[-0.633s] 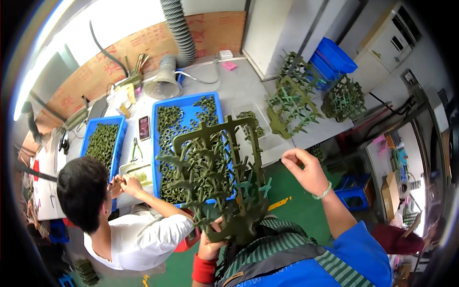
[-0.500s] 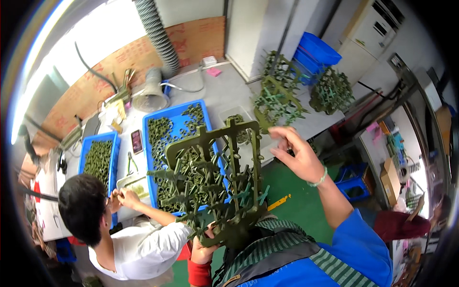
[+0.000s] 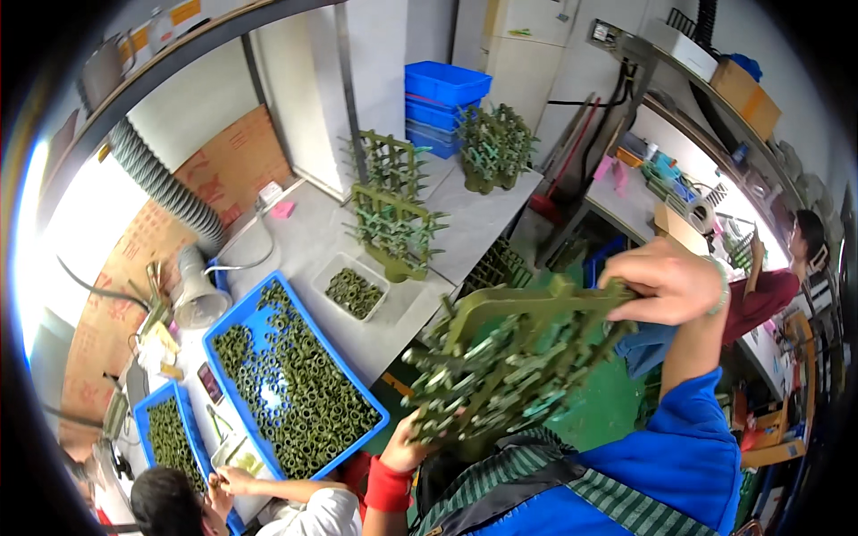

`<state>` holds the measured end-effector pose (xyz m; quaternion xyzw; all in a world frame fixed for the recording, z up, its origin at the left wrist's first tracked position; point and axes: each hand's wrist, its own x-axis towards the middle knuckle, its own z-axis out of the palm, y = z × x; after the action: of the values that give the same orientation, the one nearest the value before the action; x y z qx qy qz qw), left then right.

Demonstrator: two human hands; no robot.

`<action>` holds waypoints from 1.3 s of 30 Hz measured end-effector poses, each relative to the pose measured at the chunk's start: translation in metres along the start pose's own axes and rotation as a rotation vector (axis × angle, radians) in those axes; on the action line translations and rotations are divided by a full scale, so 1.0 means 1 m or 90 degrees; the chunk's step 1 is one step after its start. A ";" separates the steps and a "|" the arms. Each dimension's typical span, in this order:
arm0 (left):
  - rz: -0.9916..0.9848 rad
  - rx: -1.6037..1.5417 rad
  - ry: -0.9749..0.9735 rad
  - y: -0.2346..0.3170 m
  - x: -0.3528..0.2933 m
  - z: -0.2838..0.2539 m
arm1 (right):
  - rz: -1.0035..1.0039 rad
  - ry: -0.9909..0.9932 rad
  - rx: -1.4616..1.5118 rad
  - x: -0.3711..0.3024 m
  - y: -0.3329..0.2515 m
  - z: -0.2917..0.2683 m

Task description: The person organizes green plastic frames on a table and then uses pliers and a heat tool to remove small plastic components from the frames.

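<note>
Between my hands is an olive-green rack point(image 3: 509, 313), a flat frame bristling with short prongs and small pieces. It is tilted in front of my body, above the green floor. My right hand point(image 3: 670, 281), at the end of a blue sleeve, is closed on the frame's upper right corner. Lower down on the left, my left hand point(image 3: 407, 444), with a red cuff at its wrist, grips the rack's near lower edge; part of its fingers is hidden behind the prongs.
At left, a blue tray point(image 3: 379, 422) holds many green rings. A clear tub point(image 3: 382, 284) of rings and similar racks point(image 3: 393, 228) stand on the grey table point(image 3: 483, 219), with stacked blue bins point(image 3: 447, 82) behind. A co-worker point(image 3: 165, 502) sits at lower left; another person point(image 3: 760, 290) works far right.
My view has swung to the right. My right hand, open and off the rack before, now grips its upper corner. The rack has tipped over further; my left hand still holds it.
</note>
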<state>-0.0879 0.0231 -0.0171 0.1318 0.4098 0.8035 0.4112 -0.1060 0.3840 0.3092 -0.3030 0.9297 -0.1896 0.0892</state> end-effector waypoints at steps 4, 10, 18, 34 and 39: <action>0.026 0.059 0.071 -0.018 0.079 0.019 | 0.073 0.053 -0.040 -0.039 0.002 -0.007; 0.000 0.118 0.050 -0.007 0.087 0.006 | 0.252 0.189 -0.199 -0.010 0.083 0.015; -0.015 0.125 0.200 0.003 0.095 0.005 | 0.402 0.219 -0.253 0.141 0.288 0.047; -0.028 0.005 0.488 0.003 0.150 0.026 | 0.499 0.123 -0.086 0.337 0.506 0.044; -0.019 -0.007 0.508 0.000 0.169 0.021 | 0.464 0.081 -0.161 0.361 0.501 0.036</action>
<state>-0.1824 0.1647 -0.0244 -0.1992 0.5348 0.7877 0.2320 -0.6499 0.5312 0.0540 0.0509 0.9961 -0.0475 0.0549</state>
